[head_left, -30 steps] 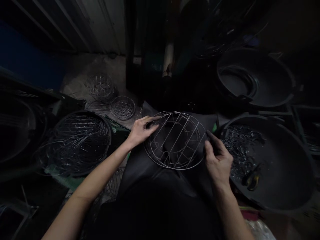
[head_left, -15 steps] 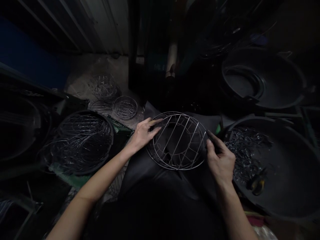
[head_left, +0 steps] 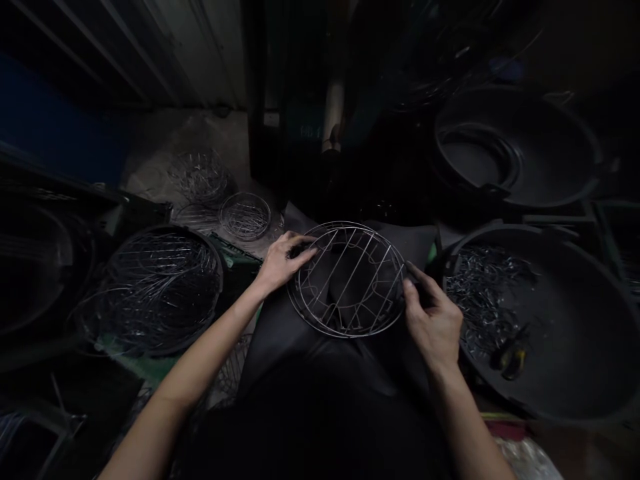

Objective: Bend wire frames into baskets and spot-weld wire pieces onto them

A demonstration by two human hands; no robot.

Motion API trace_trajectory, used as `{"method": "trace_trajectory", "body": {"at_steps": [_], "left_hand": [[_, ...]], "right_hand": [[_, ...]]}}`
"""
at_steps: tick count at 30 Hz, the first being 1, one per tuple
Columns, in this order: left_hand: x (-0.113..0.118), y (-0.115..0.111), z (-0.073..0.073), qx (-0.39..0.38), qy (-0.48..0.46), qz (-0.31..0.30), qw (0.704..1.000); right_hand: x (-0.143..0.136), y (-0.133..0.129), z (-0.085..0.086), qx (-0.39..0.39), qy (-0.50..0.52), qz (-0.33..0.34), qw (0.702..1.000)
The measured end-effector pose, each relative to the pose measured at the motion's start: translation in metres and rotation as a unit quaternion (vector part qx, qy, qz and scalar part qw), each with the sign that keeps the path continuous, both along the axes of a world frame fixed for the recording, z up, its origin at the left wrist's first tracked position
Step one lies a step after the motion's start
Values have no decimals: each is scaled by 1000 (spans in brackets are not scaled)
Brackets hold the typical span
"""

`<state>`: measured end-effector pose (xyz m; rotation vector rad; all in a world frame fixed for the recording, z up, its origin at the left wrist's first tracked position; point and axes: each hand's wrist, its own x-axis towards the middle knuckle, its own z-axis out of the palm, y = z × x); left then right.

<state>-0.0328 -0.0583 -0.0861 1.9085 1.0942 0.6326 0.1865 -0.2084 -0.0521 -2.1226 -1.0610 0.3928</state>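
A round wire basket (head_left: 347, 331) with straight parallel rods across its upper face rests over my lap, above a dark apron (head_left: 280, 360). Thumb and fingers of my left hand (head_left: 283, 263) grip its rim at the upper left. On the opposite side, my right hand (head_left: 434, 320) pinches the rim between thumb and fingers. Looped wires show around the inside, below the rods.
At right, a wide black basin (head_left: 575, 347) holds small metal pieces (head_left: 487, 287) and yellow-black pliers (head_left: 513, 360). Another basin (head_left: 555, 160) stands behind it. A tub of wires (head_left: 160, 287) is at left; small wire baskets (head_left: 245, 217) sit on the floor.
The view has shifted slightly, so most surroundings appear a little further left. Both hands still hold the wire basket by its rim; its rods appear slightly turned.
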Motion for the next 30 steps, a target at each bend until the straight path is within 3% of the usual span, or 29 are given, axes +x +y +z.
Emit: {"method": "trace_trajectory", "body": {"at_steps": [6, 13, 18, 20, 22, 25, 27, 30], "left_hand": [[5, -2, 5, 12, 23, 3, 1000], [-4, -2, 3, -33, 17, 1, 999], [-1, -3, 4, -83, 8, 23, 996], [1, -7, 7, -45, 40, 29, 998], [3, -11, 12, 42, 112, 34, 992], [7, -16, 17, 167, 224, 35, 959], [10, -17, 21, 207, 252, 24, 945], [11, -17, 28, 220, 237, 29, 946]], "right_hand": [[-5, -7, 0, -46, -25, -45, 998], [-6, -13, -3, -51, -14, -23, 998], [-2, -15, -3, -46, 153, -38, 986], [-1, -15, -2, -31, 209, -51, 976], [-1, -15, -1, -20, 233, -67, 970], [-2, -17, 3, -13, 232, -76, 970], [-2, -17, 7, -12, 216, -78, 973], [-3, -15, 13, -8, 185, -80, 979]]}}
